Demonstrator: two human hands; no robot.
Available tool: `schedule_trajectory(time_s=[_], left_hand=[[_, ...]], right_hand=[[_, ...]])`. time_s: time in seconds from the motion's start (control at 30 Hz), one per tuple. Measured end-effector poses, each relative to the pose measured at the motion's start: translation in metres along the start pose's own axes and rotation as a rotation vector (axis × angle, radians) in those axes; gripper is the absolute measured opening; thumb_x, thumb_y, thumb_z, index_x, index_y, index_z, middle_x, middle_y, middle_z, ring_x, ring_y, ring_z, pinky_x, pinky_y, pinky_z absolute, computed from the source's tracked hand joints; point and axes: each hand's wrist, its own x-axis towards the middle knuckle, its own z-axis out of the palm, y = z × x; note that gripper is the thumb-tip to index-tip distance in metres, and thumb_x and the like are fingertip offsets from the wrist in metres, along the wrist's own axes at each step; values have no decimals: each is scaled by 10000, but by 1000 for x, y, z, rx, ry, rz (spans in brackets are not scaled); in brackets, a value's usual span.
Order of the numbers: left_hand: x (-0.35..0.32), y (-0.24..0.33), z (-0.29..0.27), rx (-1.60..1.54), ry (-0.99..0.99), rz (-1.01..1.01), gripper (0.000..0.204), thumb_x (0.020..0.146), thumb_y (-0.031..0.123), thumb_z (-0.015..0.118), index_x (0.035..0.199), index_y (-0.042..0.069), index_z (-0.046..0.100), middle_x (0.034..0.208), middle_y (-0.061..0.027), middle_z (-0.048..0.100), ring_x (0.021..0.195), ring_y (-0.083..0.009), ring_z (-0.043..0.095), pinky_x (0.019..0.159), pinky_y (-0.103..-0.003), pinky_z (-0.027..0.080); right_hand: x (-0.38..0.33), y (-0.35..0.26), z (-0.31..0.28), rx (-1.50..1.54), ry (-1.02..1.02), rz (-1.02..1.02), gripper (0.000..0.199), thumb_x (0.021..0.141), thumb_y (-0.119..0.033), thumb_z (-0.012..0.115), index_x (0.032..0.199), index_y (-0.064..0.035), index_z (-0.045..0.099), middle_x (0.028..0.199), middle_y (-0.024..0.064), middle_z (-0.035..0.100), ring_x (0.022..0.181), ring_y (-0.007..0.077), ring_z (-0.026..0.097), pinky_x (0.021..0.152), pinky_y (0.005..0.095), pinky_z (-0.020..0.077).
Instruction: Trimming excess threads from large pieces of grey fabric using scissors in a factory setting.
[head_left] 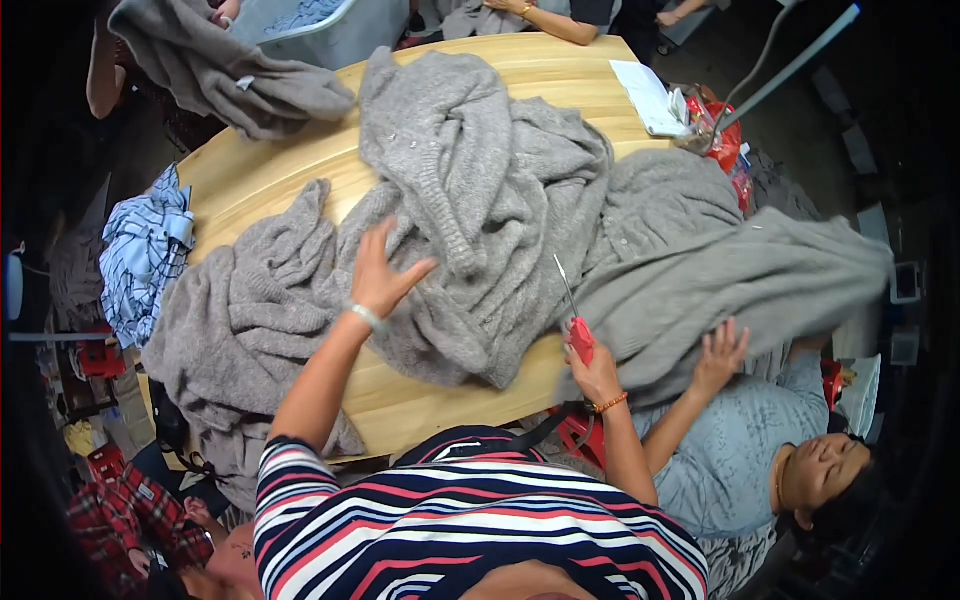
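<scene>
Grey knit pile [470, 215], head view: heaped across middle of wooden counter [415, 415]. Left hand [382, 283] over its near-left folds, fingers spread; contact unclear. Right hand [598, 378] pinches red-handled tool [582, 340], thin tip pointing away from body. Best practice: flatten folds with left palm first, keep tip shallow to avoid snagging loops, clear of co-worker's hand [718, 362].

Tabletop [420, 425] reads bright, evenly lit; soft shadows sit in the folds of the grey garments [440, 130]. Surroundings dim, falling to black at both side rims. Fisheye bows straight edges. Grey cloth [730, 280] at right shows motion blur
</scene>
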Motion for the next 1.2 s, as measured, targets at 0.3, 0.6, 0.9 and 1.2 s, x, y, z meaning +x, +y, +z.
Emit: schedule_trajectory(time_s=[0.3, 0.6, 0.9, 1.2], left_hand=[[70, -1, 70, -323, 66, -17, 385, 812, 132, 715, 1177, 30, 648, 977, -133, 709, 900, -195, 672, 840, -304, 519], [-88, 58, -74, -73, -898, 170, 301, 784, 112, 736, 1078, 70, 687, 1003, -148, 677, 944, -316, 655, 849, -374, 511], [-94, 45, -3, 294, -23, 386, 638, 796, 349, 748, 1337, 78, 547, 1441, -225, 410, 1379, -410, 331, 1101, -539, 290], [-47, -28, 70, 433, -165, 178, 779, 813, 490, 695, 1452, 121, 444, 1584, -204, 224, 1474, -406, 160, 1140, -644, 133]], right_hand=[[-9, -50, -5, 115, 6, -121, 411, 895, -73, 584, 1305, -48, 584, 1067, 151, 712, 1049, 261, 681, 906, 334, 502], [-5, -64, -14, 10, -26, -150, 367, 888, -126, 627, 1248, -62, 606, 1036, 186, 693, 991, 362, 673, 855, 378, 518], [-8, -110, -3, -182, -156, -249, 358, 891, -116, 621, 1246, -73, 604, 1097, 189, 677, 1020, 372, 656, 872, 402, 527], [-22, -131, 7, -614, -345, -191, 385, 897, -258, 622, 1263, -144, 585, 859, 248, 673, 810, 449, 650, 723, 518, 521]])
